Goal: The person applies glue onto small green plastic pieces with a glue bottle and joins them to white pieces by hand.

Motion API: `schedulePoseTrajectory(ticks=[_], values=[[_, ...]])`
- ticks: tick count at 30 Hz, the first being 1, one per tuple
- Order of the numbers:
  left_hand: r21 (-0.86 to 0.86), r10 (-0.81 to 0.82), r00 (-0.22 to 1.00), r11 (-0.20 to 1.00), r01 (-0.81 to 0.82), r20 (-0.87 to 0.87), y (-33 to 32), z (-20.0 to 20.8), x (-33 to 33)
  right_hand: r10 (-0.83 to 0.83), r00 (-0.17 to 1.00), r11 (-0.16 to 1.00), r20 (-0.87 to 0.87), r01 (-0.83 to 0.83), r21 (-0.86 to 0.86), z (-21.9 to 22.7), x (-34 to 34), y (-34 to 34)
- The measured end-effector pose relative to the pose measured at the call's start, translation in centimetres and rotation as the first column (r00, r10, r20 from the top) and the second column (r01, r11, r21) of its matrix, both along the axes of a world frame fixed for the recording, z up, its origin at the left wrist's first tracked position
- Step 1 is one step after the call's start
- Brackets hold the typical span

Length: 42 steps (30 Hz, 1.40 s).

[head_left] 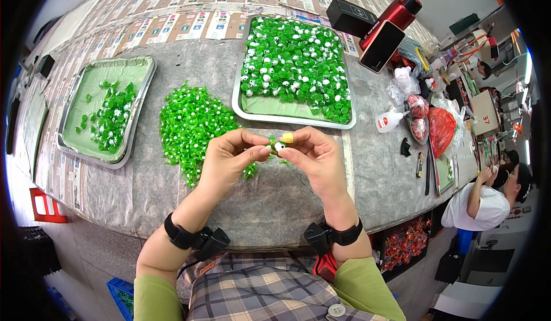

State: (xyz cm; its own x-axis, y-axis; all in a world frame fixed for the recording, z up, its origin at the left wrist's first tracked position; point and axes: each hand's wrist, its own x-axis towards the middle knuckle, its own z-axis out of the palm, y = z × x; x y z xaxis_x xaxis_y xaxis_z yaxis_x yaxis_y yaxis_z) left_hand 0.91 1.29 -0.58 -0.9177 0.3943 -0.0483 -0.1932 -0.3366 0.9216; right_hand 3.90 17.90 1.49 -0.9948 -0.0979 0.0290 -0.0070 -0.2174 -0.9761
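My left hand (222,159) and my right hand (317,159) meet above the near middle of the table. Thumbs and forefingers of both are pinched on a small green plastic piece with a white, dark-centred eye (279,146); my fingertips hide part of it. A yellow wrap (287,138) circles one right finger. Just beyond my left hand lies a heap of bright green pieces with white spots (192,120). Farther back, a large metal tray (293,120) is filled with green pieces and white eyes (295,63).
At the left, a second metal tray (77,111) holds a smaller cluster of similar pieces. To the right are a red flask (396,14), a phone (381,45), a black box (349,16), a white bottle (390,120) and plastic bags (442,131). Another person (479,206) sits farther right.
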Motion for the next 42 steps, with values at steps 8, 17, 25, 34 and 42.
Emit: schedulePoseTrajectory(ticks=[8,17,25,34,42], values=[[-0.023,0.044,0.995,0.999,-0.047,-0.089,0.0,0.6,0.3,0.010,1.000,0.998,0.015,-0.009,-0.057,-0.1,0.0,-0.1],[-0.181,0.063,0.957,0.977,-0.117,-0.283,0.0,0.5,0.4,0.040,0.999,0.999,0.036,-0.040,-0.013,0.0,0.1,-0.2],[-0.307,0.019,0.949,0.944,-0.120,-0.314,0.1,0.8,0.3,0.079,0.992,0.993,0.099,-0.087,0.075,-0.2,0.0,0.2],[-0.456,-0.073,0.770,0.839,-0.295,-0.634,0.0,0.6,0.1,0.096,0.978,0.995,0.187,-0.092,-0.032,-0.7,-0.4,0.1],[-0.471,-0.048,0.745,0.801,-0.369,-0.666,0.2,0.7,0.4,0.082,0.976,0.995,0.202,-0.067,-0.078,-1.0,-0.6,0.0]])
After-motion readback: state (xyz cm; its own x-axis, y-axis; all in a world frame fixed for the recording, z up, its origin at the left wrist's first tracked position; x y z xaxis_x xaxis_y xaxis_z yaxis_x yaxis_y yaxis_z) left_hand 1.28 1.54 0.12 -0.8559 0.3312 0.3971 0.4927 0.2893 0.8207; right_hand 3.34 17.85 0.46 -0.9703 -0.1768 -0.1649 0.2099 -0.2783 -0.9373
